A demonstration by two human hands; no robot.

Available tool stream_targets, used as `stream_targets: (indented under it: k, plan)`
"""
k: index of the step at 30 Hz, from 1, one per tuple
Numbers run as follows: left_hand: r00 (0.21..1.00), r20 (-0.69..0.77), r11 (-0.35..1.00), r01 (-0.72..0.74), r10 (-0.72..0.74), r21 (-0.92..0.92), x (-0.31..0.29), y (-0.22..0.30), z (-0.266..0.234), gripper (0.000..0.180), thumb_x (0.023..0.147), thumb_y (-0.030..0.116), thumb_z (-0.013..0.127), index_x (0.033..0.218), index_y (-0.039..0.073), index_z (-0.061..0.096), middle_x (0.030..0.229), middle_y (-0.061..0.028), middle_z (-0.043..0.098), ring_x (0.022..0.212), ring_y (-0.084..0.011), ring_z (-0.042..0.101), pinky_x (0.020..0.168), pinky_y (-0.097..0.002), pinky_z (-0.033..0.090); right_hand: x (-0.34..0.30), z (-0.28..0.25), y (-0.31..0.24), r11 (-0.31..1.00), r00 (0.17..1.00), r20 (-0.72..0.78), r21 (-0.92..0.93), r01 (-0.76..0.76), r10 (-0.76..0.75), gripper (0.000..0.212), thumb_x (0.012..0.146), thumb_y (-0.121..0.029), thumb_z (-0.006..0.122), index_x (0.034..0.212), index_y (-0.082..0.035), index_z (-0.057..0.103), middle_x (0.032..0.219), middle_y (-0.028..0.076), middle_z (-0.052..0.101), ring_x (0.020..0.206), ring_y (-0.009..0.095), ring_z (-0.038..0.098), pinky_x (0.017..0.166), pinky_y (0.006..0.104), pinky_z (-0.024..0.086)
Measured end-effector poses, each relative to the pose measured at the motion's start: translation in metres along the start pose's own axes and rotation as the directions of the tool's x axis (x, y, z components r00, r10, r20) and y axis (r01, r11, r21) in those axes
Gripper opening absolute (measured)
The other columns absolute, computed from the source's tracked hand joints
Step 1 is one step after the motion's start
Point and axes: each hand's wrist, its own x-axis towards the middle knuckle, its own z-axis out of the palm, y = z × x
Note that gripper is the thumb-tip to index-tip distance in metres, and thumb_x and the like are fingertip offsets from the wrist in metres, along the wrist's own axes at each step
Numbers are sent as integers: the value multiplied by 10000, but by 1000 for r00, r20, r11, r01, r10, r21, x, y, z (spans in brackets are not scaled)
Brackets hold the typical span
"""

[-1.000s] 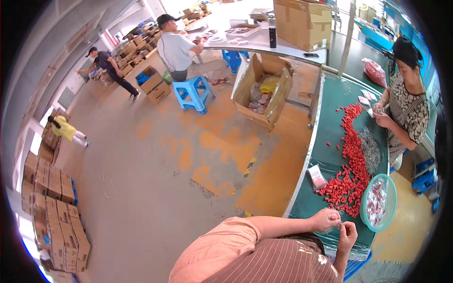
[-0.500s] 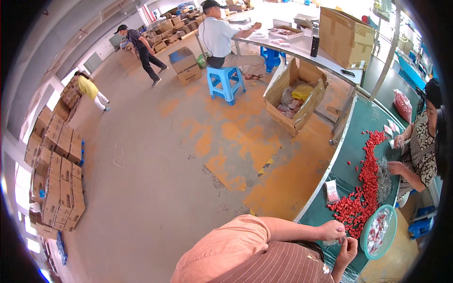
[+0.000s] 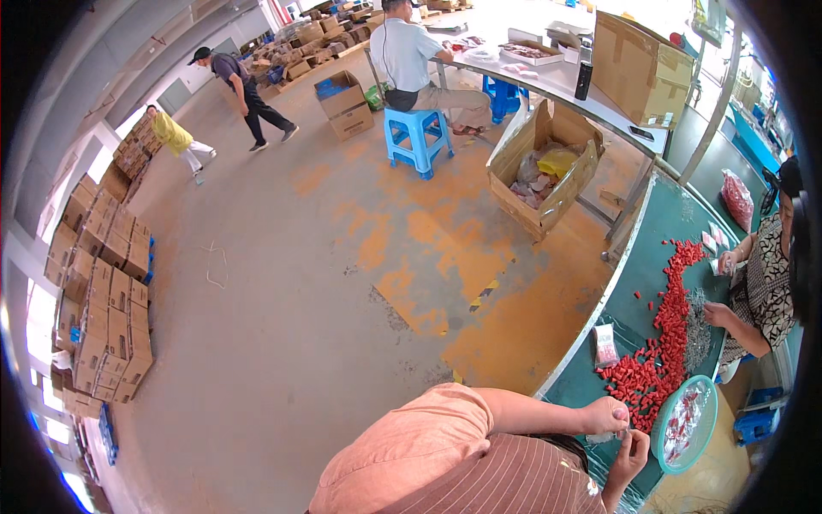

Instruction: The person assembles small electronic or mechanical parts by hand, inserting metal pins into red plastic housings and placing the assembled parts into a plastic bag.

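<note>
Close together at the near edge of the green table, my left hand (image 3: 606, 415) and my right hand (image 3: 632, 454) are both closed, fingertips pinching what looks like a small clear plastic bag (image 3: 599, 438). Its contents are too small to make out. Just beyond my hands lies a long heap of small red plastic plugs (image 3: 651, 373), with a pile of grey metal screws (image 3: 697, 330) along its right side. A turquoise basket (image 3: 711, 428) holding clear bags with red pieces stands right of my hands. A filled packet (image 3: 605, 346) lies left of the heap.
Across the table a co-worker's hands (image 3: 719, 315) are at the screws and packets. A red-filled bag (image 3: 737, 199) lies farther back. An open carton (image 3: 548, 171) stands by the white table. Another person sits on a blue stool (image 3: 417, 141); stacked cartons (image 3: 107, 300) line the left.
My view has shifted slightly; my hands stay together, nearly in place. The co-worker's lower hand has moved slightly. Two people at the back left have walked on, and the seated person's arm has lowered.
</note>
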Motion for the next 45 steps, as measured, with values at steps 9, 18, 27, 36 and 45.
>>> stream_targets:
  k: [9, 18, 27, 36, 45]
  plan:
    - [974, -26, 953, -213, 223, 216, -6, 0, 0, 129, 762, 102, 602, 671, 13, 581, 648, -98, 597, 607, -195, 592, 585, -317, 473, -7, 7, 24, 956, 982, 16, 224, -189, 190, 95, 905, -94, 556, 829, -41, 540, 707, -61, 442, 639, 24, 366, 551, 170, 278]
    - [992, 111, 972, -82, 59, 219, -12, 7, 4, 125, 766, 135, 616, 721, 19, 599, 692, -106, 612, 671, -213, 601, 635, -326, 476, -18, -15, 36, 960, 968, 116, 148, -238, 222, 97, 880, -56, 566, 792, -40, 527, 700, -51, 454, 623, 24, 385, 547, 172, 302]
    - [852, 249, 750, 523, -460, -405, -5, 0, -31, 380, 775, 99, 606, 1137, 44, 508, 868, -29, 557, 695, -114, 517, 623, -310, 480, -102, -148, 53, 589, 880, -276, -661, -466, 387, 110, 778, -100, 564, 772, 8, 581, 735, 159, 597, 663, 273, 584, 620, 374, 456]
    - [810, 400, 696, 578, -428, -426, -7, 23, -15, 509, 873, 35, 534, 1339, 11, 331, 1090, -132, 580, 827, -179, 592, 748, -348, 519, -55, -55, -18, 933, 943, -192, -186, -307, 272, 169, 796, -41, 586, 953, 10, 624, 874, 145, 628, 808, 250, 618, 726, 315, 485]
    - [845, 244, 812, 529, -476, -248, -18, 19, -6, 165, 894, 146, 596, 998, 35, 531, 849, -84, 628, 609, -125, 565, 481, -248, 453, -24, -10, -25, 967, 965, -56, 35, -253, 255, 222, 821, -115, 639, 1002, 3, 592, 926, 121, 583, 787, 201, 616, 680, 306, 481]
